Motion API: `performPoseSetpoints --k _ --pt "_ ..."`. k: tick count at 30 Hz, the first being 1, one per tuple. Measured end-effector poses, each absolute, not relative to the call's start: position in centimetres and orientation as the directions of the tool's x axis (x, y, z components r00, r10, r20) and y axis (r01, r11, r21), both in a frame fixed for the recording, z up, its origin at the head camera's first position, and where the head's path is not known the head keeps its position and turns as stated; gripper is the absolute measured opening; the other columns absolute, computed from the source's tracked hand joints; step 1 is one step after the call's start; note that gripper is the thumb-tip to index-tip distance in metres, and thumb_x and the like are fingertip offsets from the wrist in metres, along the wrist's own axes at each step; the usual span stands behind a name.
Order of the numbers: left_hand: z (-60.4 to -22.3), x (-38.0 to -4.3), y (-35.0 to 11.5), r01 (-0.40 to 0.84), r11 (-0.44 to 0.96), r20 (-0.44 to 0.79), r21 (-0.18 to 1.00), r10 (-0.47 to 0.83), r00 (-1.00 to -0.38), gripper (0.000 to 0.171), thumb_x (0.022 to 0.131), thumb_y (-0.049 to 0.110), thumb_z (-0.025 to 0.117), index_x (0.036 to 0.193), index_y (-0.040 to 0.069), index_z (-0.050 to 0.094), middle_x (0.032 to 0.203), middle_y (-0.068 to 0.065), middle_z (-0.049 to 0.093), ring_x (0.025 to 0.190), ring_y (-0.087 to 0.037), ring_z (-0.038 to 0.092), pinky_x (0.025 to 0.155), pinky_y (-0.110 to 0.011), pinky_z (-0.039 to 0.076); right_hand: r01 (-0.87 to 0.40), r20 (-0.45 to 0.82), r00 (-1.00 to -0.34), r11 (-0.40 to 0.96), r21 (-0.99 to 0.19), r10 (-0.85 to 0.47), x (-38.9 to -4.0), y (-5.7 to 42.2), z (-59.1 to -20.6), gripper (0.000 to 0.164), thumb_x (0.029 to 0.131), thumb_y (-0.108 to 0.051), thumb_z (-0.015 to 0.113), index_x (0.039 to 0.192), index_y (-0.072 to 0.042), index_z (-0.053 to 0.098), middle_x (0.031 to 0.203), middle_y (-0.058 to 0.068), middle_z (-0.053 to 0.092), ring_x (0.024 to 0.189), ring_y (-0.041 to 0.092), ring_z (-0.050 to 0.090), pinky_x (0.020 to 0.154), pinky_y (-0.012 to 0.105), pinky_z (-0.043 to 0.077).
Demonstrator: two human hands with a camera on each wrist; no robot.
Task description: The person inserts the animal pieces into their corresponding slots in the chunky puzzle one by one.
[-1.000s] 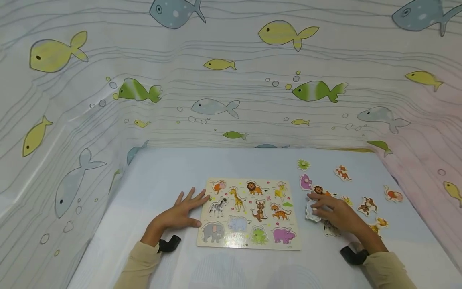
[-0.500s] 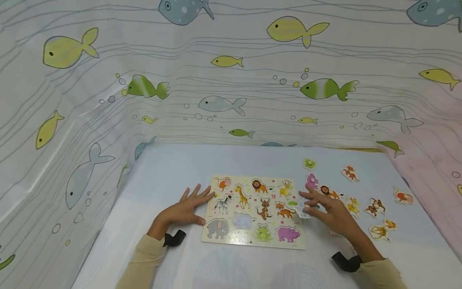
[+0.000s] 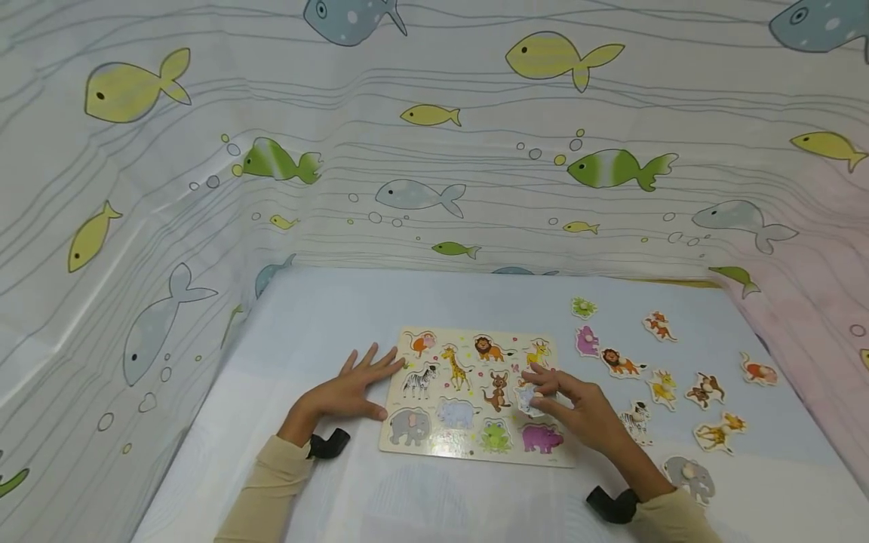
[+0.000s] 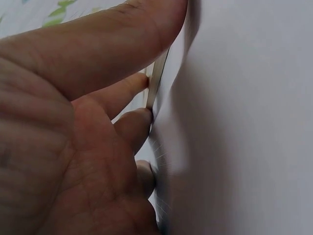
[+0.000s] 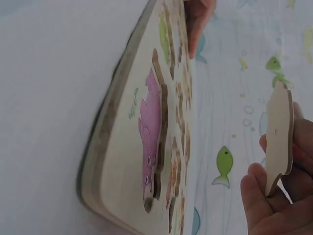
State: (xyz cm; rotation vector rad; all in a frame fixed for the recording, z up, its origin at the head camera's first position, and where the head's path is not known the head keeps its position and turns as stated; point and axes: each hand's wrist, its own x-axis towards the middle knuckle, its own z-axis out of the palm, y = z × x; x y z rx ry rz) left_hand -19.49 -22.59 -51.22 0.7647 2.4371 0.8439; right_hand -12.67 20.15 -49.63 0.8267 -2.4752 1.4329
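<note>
White sheeting printed with yellow, green and blue fish (image 3: 421, 162) is standing behind and along both sides of a pale blue-white table (image 3: 339, 309). On the table a cream rectangular wooden puzzle board (image 3: 437, 450) with animal-shaped recesses is lying flat. The left hand (image 3: 349, 398) is spreading its fingers, its fingertips touching the board's left edge. The right hand (image 3: 577, 407) is pinching a thin, pale blue animal-shaped wooden piece (image 3: 526, 400) between thumb and fingers and is holding it over the right part of the board; the right wrist view is showing its bare underside, apart from the board. To the board's right, six flat animals are lying loose among others: a grey elephant with a pale knob (image 3: 689, 479), a yellow spotted giraffe (image 3: 720, 434), a black-and-white zebra (image 3: 637, 422), a brown-maned lion (image 3: 619, 362), a purple hippo (image 3: 587, 343) and a small green frog (image 3: 583, 307).
</note>
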Motion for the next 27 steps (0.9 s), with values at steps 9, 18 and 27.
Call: performPoseSetpoints --k 9,18,27 --pt "-51.0 -19.4 -22.8 0.355 0.649 -0.219 0.673 0.633 -0.743 0.100 0.077 0.037 0.080 0.159 0.018 0.027 0.169 -0.009 0.010 0.154 -0.040 -0.013 0.120 -0.061 -0.018 -0.550 0.420 -0.827 0.384 -0.742 -0.373 -12.9 18.1 -49.9 0.031 0.085 -0.001 0.075 0.113 -0.013 0.072 0.119 0.011 0.073 0.102 0.008 0.071 0.081 0.014 0.057" --pt "-50.8 -19.5 -22.7 0.362 0.662 -0.225 0.656 0.630 -0.743 0.100 0.078 0.035 0.081 0.159 0.019 0.026 0.169 -0.008 0.009 0.154 -0.040 -0.013 0.121 -0.061 -0.017 -0.534 0.358 -0.827 0.404 -0.743 -0.434 -13.4 15.8 -49.7 0.017 0.087 -0.012 0.074 0.104 -0.014 0.073 0.119 0.009 0.074 0.090 0.006 0.071 0.067 0.020 0.057" --pt "-50.8 -19.4 -22.7 0.356 0.673 -0.240 0.649 0.624 -0.744 0.099 0.078 0.034 0.081 0.159 0.020 0.026 0.169 -0.006 0.009 0.155 -0.038 -0.013 0.121 -0.060 -0.016 -0.548 0.363 -0.819 0.420 -0.723 -0.444 -13.7 12.8 -50.9 0.025 0.085 -0.020 0.076 0.108 -0.012 0.072 0.117 0.005 0.075 0.087 0.003 0.071 0.063 0.018 0.055"
